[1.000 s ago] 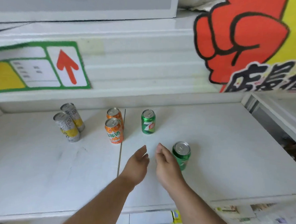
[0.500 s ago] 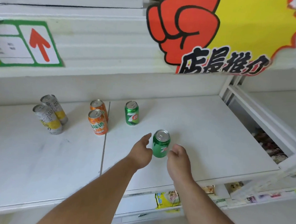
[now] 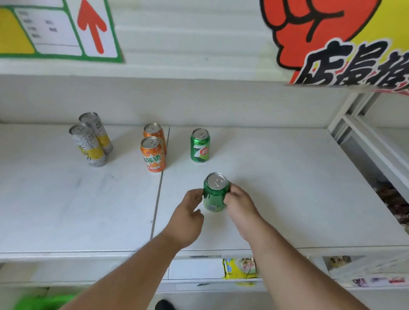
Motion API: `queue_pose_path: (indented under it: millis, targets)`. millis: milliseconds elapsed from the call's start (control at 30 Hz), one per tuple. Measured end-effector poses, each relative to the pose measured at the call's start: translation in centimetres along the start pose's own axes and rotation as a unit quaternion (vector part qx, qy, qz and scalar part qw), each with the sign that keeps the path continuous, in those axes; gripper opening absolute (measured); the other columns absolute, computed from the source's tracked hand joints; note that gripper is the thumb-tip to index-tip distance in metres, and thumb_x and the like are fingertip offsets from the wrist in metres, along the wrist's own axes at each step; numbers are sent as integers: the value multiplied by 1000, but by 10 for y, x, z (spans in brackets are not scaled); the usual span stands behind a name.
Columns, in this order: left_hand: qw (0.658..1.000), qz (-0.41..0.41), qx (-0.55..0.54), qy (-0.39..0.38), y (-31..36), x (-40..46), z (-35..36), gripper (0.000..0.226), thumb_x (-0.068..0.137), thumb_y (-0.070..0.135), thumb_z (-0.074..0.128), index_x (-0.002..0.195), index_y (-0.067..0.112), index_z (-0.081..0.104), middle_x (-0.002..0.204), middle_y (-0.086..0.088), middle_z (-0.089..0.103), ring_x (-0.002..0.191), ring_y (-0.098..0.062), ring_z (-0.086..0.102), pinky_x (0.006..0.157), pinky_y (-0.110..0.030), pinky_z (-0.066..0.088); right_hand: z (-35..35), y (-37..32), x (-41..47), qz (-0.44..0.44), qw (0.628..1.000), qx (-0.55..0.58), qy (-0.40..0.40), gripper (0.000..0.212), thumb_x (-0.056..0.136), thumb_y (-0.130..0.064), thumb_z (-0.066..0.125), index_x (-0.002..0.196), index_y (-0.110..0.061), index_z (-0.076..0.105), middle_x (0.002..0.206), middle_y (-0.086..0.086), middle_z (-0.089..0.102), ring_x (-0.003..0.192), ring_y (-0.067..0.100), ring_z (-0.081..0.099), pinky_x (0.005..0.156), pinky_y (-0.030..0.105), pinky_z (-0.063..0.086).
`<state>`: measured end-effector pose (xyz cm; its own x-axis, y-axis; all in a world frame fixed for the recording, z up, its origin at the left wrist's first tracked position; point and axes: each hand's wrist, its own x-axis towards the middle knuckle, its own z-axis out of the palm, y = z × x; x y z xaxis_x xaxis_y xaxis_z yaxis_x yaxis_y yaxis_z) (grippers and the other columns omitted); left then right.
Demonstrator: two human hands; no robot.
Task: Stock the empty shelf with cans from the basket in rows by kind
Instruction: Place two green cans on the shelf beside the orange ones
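Both hands have closed in on the front green can (image 3: 215, 193) since half a sec ago, when they sat just apart from it; the can has barely shifted on the shelf (image 3: 280, 182).

Landmark = shelf seam (image 3: 160, 183), going L to R. Well left of it: two tall silver/yellow cans (image 3: 91, 144), one behind the other, touching. Just left of it: two orange cans (image 3: 153, 153), also front-to-back. Right of it, near the back: a green can (image 3: 200, 145). Further fwd, same side: the front green can, upright, slightly right of its twin's line.

Left hand (image 3: 188, 215) touches that can's left side w/ fingers curled; right hand (image 3: 240, 206) grips its right side, fingers wrapping round.

Progress, as I read it: three rows of two begun, by kind; third row's 2nd can prob. needs nudging into line. A green shape at bottom left (image 3: 44, 303) may be the basket; contents not visible, so can't tell how much is left.
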<state>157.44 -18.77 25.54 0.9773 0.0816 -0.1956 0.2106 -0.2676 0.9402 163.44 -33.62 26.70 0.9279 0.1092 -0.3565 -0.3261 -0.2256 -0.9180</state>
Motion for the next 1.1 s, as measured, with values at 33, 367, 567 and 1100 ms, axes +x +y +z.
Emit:
queue_pose_path:
  millis: [33,367,567,1100]
  targets:
    - [1000,0,-4,7,-2,-5,-3,61,90,-16,36,135,23,48,136,15,56,128,14,46,108,-11,36,3,-3,4,-3,1000,-4,-15,54,85,-6,43,108,-41,76,113,-12,77,117,17,66,108,40,50]
    - [999,-36,-27,29,4,-15,-14,59,95,-8,43,146,20,43,141,11,53,135,-3,48,106,-20,40,4,5,11,-39,998,3,-54,56,87,-4,42,111,-40,77,113,-10,78,122,19,66,113,44,47]
    - [998,-50,16,-42,30,19,-8,84,79,7,55,155,33,31,146,14,48,136,-5,42,112,-31,37,6,19,-18,-70,996,-31,37,44,96,-6,45,100,-38,76,105,-7,78,103,20,70,90,35,55]
    - [996,-46,-58,56,9,-7,22,69,89,-12,48,152,15,39,146,3,52,135,-11,50,105,-25,41,-1,3,9,-51,997,-43,-23,43,94,-7,41,111,-36,68,117,-9,74,108,11,65,94,29,49]
